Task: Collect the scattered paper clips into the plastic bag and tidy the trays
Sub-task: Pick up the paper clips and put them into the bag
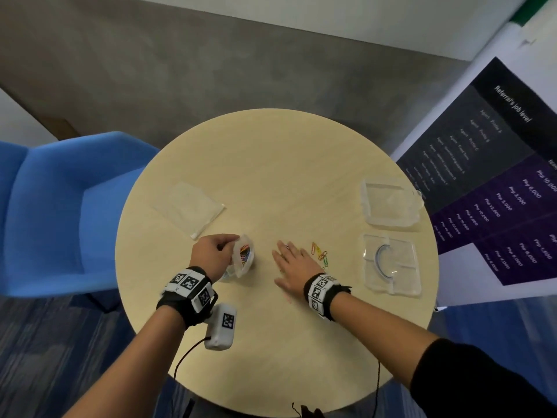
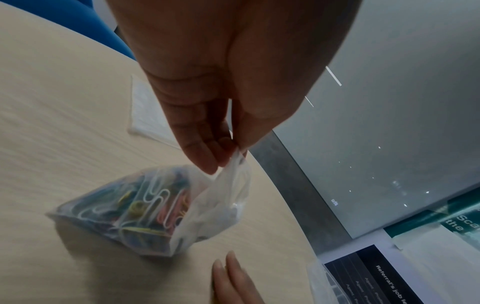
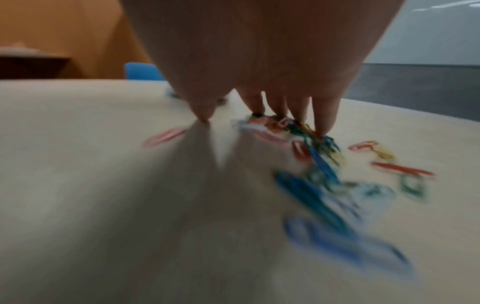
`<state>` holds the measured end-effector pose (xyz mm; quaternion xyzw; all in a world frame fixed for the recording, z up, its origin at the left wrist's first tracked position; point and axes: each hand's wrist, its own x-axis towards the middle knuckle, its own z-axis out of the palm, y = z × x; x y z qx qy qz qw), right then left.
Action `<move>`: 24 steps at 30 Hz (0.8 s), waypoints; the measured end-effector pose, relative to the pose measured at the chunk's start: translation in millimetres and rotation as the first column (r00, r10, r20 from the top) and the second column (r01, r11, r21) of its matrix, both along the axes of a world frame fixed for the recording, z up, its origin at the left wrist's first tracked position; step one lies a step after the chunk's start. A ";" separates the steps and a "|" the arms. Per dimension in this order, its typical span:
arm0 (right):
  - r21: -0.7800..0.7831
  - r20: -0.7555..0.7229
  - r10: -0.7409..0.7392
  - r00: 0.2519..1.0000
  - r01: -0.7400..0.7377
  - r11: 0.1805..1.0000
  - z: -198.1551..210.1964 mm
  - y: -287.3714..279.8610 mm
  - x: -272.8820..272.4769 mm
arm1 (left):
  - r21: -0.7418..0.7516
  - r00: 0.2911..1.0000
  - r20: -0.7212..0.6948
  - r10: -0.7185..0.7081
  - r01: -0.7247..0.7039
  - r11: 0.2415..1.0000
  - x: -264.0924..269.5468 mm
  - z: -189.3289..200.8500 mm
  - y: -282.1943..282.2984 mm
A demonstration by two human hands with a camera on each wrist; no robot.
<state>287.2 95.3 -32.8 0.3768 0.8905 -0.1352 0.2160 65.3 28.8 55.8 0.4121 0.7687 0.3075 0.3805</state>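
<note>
— Closest to us, the right hand lies flat on the round table, fingers spread and straight, palm down over a heap of coloured paper clips. It grips nothing; it is pressing and raking, I'd say.

— And the other one?

— The left hand pinches the top edge of the plastic bag between thumb and fingertips, holding the mouth up while the bottom rests on the tabletop. The bag is already well stocked with clips, and it sits just beside the right hand's fingertips.

— How should the sweep be done?

— My guess: keep the fingers together rather than fanned, so thin wire doesn't slip between them, drag the heap toward the bag, then scoop it up. The mouth looks narrow and limp, so the left hand would do well to spread it wider. A few stray clips lie just to the right of the hand, outside the sweep; they'll need a second pass.

— What is it all made of?

— Thin bent wire with glossy coats: red, yellow, green, blue, white. The bag is soft clear film, crumpled and slack. The tabletop is smooth pale wood grain, so clips should slide easily.

— Further out?

— Near the right rim, two clear rigid trays: the near tray, square with shallow compartments and a curved dark piece in it, and the far tray beyond it. On the far left lies a flat white packet. Past the table, a blue chair.
</note>
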 end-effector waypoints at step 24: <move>-0.985 -0.019 -0.991 -0.131 0.170 -0.004 82.4 12.6 -10.8 | -0.026 0.996 -0.038 -0.081 0.080 0.996 45.9 10.3 19.2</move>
